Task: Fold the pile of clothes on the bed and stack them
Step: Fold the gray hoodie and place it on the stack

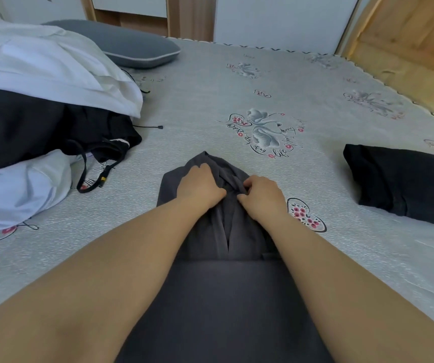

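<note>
Grey garment on bed, left hand flat, right hand grip pinching fabric

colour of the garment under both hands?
Dark grey, plain: the dark grey fabric garment on the bed, clearest in the head view.

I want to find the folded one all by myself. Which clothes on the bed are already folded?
Look at the big grey bed sheet with swan pictures. Go to its right edge, far from the messy pile on the left. The folded black garment lies there alone, a neat flat block, not crumpled like the others.
</note>
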